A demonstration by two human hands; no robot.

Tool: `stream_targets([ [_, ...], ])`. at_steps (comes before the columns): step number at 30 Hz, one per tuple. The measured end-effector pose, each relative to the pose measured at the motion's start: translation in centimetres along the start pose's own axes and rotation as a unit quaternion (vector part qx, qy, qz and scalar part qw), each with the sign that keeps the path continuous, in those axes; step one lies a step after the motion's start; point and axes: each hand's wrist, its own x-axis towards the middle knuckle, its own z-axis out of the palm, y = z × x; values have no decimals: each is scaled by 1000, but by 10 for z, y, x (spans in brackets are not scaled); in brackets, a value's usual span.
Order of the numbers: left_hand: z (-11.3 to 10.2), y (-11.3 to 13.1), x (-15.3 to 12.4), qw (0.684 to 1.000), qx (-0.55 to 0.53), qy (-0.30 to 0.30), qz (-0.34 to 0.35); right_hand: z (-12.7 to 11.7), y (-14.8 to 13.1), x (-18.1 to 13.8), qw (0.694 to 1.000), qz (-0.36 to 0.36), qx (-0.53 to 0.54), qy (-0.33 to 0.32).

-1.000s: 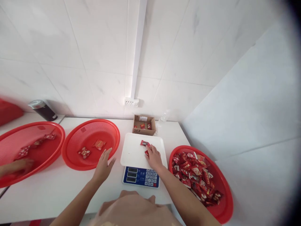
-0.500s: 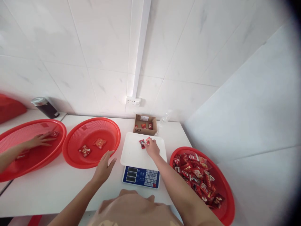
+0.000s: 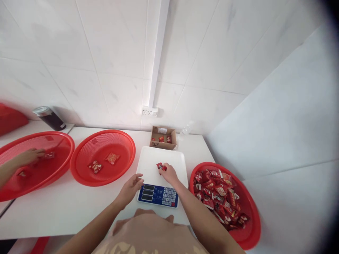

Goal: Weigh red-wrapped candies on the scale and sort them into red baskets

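A digital scale with a white weighing tray stands in front of me. My right hand rests on the tray, fingers pinched on small red candy packets. My left hand sits at the scale's left front corner, fingers loosely curled and touching the tray's edge, holding nothing that I can see. To the right lies a red basket heaped with several red candy packets.
A red basket left of the scale holds two packets. Another person's hand reaches into a further red basket at far left. A small cardboard box and a dark canister stand by the tiled wall.
My right hand has drawn back toward me across the tray with the packets. My left hand has moved right from the table to the scale's corner. The other person's hand shifted within its basket.
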Motion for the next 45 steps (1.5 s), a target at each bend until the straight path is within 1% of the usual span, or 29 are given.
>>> stream_targets([
  [2, 15, 7, 3, 990, -120, -39, -65, -1, -8, -20, 995, -70, 71, -14],
  [4, 26, 11, 7, 964, -213, -99, -128, 0, -16, -42, 985, -136, 96, -40],
  [6, 34, 13, 9, 929, -274, -169, -182, -1, -22, -63, 982, -152, 84, -76],
  [8, 37, 12, 9, 897, -318, -211, -223, -3, -24, -79, 981, -146, 77, -103],
  [9, 37, 10, 8, 886, -335, -217, -238, -5, -25, -85, 979, -147, 83, -112],
  [11, 36, 7, 5, 871, -363, -210, -257, -10, -25, -94, 976, -152, 109, -115],
  [15, 31, 1, -2, 858, -407, -174, -261, -19, -34, -104, 967, -159, 173, -96],
  [17, 29, -1, -4, 850, -427, -172, -258, -19, -42, -108, 965, -164, 182, -90],
  [20, 28, -3, -6, 832, -453, -196, -253, -16, -54, -113, 963, -199, 157, -88],
  [23, 27, -2, -5, 817, -491, -190, -236, -11, -61, -116, 955, -254, 127, -82],
  [25, 26, -1, -5, 808, -514, -180, -224, -8, -63, -117, 950, -284, 107, -73],
  [28, 22, -2, -8, 792, -527, -210, -228, -7, -60, -116, 944, -319, 65, -44],
  [30, 19, -6, -11, 788, -520, -223, -242, -8, -58, -116, 941, -335, 43, -19],
  [33, 14, -14, -14, 801, -503, -203, -253, -8, -54, -119, 936, -348, 50, 8],
  [35, 10, -17, -13, 812, -488, -192, -255, -8, -48, -121, 936, -345, 65, 22],
  [37, 2, -12, -10, 821, -481, -185, -246, -10, -36, -121, 942, -325, 71, 44],
  [39, -10, 0, -6, 826, -494, -159, -221, -15, -16, -118, 954, -282, 65, 77],
  [41, -28, 18, 1, 825, -524, -101, -186, -24, 13, -113, 968, -218, 53, 116],
  [43, -50, 36, 8, 828, -545, -5, -131, -37, 49, -107, 976, -147, 39, 154],
  [45, -70, 47, 15, 825, -555, 58, -88, -49, 87, -103, 980, -77, 19, 181],
])
